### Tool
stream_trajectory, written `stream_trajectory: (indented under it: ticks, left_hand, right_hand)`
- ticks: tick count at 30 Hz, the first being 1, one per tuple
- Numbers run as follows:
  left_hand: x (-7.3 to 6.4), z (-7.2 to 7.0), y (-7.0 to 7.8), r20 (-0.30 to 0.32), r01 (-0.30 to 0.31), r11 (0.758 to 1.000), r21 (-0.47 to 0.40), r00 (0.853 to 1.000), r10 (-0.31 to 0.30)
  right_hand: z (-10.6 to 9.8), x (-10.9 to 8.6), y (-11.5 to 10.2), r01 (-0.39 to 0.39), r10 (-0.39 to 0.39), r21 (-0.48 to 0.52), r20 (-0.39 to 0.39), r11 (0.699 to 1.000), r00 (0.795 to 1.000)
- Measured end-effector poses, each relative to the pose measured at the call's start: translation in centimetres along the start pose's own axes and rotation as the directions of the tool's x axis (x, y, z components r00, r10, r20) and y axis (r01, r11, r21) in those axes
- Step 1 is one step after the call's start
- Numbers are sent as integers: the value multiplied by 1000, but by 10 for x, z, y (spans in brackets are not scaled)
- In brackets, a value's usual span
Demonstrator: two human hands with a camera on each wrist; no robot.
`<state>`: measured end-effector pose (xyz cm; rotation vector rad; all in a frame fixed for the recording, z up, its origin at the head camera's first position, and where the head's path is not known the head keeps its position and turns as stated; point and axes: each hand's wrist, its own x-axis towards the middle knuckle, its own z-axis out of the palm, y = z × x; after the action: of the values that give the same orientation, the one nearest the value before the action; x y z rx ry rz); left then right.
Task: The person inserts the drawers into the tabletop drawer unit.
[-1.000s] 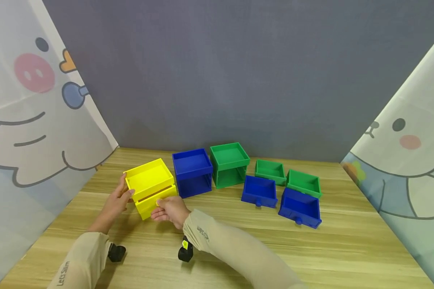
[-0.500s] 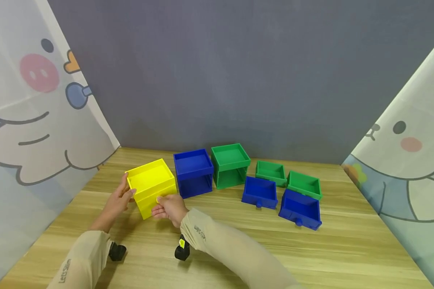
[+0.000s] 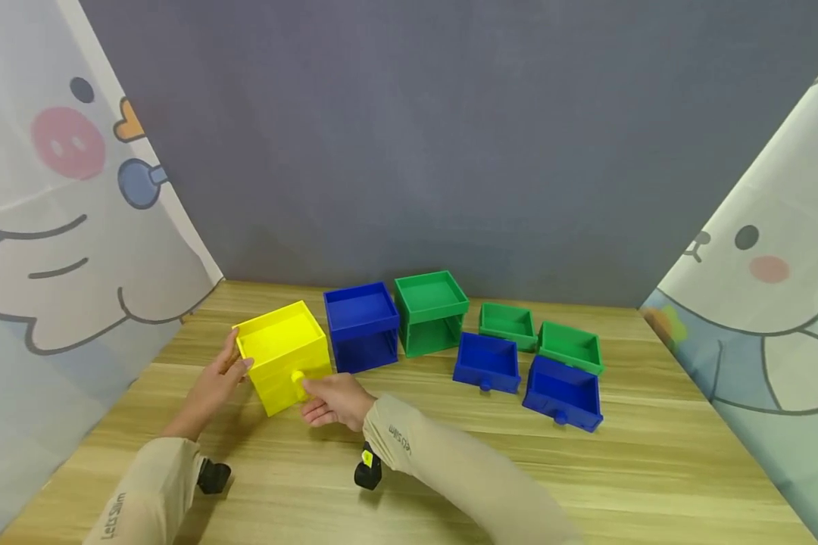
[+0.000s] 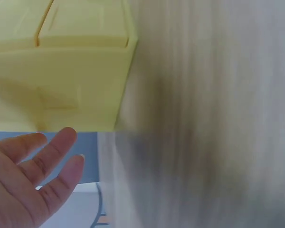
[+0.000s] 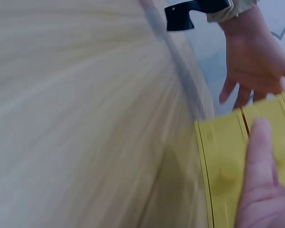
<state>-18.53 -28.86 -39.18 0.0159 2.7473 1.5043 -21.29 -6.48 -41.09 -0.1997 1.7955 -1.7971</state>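
One yellow cabinet (image 3: 281, 334) stands at your eleven o'clock, its drawer fronts (image 3: 278, 387) looking flush. Your left hand (image 3: 213, 382) rests against its nine o'clock side, fingers loosely straight; your right hand (image 3: 338, 400) sits at its four o'clock, fingers loosely extended, no grip evident on the upper knob (image 3: 297, 375). Best press each front squarely, with the left hand firm against sliding.

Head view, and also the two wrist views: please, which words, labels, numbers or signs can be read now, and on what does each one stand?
"Let's Slim": on the left sleeve.
"Let's Slim": on the right sleeve, small.
Yellow patch on the black wrist device: too small to read.
Yellow cabinet: no readable text.
Wrist views: no readable text.
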Motion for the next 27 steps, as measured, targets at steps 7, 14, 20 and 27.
stream_trajectory:
  ticks: [7, 14, 20, 27]
  left_hand:
    - [-5, -16, 18, -85, -61, 993, 104, 994, 70]
    - [9, 0, 59, -141, -280, 900, 335, 929, 342]
    - [24, 23, 82, 31, -376, 794, 478, 910, 412]
    - [38, 36, 90, 111, -424, 724, 544, 891, 439]
  right_hand:
    - [-51, -24, 1, -31, 42, -132, 85, 991, 996]
    - [-120, -54, 10, -42, 53, -158, 70, 987, 996]
    - [-167, -76, 18, -43, 43, -107, 3, 993, 999]
    - [-187, -94, 30, -65, 63, -83, -18, 994, 998]
